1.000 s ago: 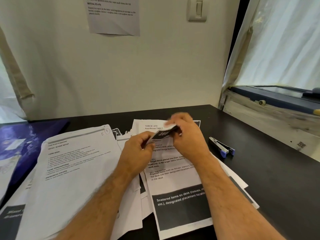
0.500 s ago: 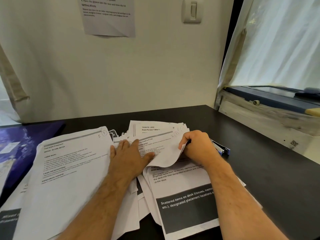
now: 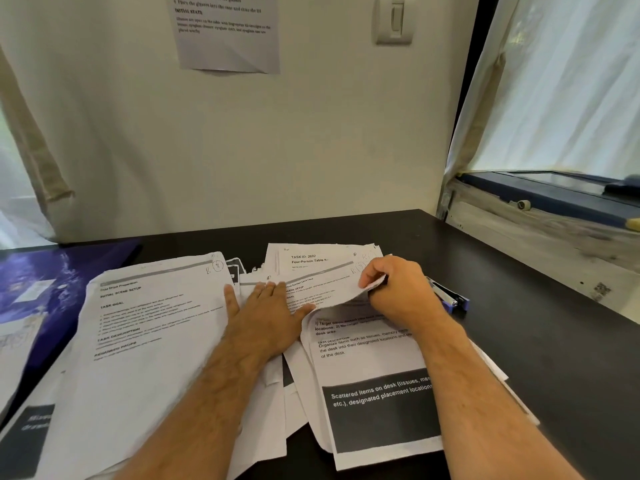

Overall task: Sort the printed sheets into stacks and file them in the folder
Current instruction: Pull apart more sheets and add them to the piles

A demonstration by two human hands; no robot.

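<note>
Readable on the sheet [image 3: 311,261] near the desk's [image 3: 554,358] far edge: "TASK ID: 2692", "Four-Person Table". On the front sheet's [image 3: 374,344] dark band: "Scattered items on desk (tissues". On the wall notice [image 3: 227,32]: "INITIAL STATE". On the left sheet [image 3: 149,327]: "INITIAL SCENE SETUP", "TASK GOAL".

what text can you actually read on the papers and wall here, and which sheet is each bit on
"TASK ID: 2692" and "Four-Person Table s..." on the far sheet.
"Scattered items on desk (tissues, me..." on the dark panel of the near right sheet.
"INITIAL SCENE SETUP", "TASK GOAL", "TASK DESCRIPTION" on the big left sheet; its body text is blurred.
"INITIAL STATE" on the wall notice; the rest is unreadable.
</note>
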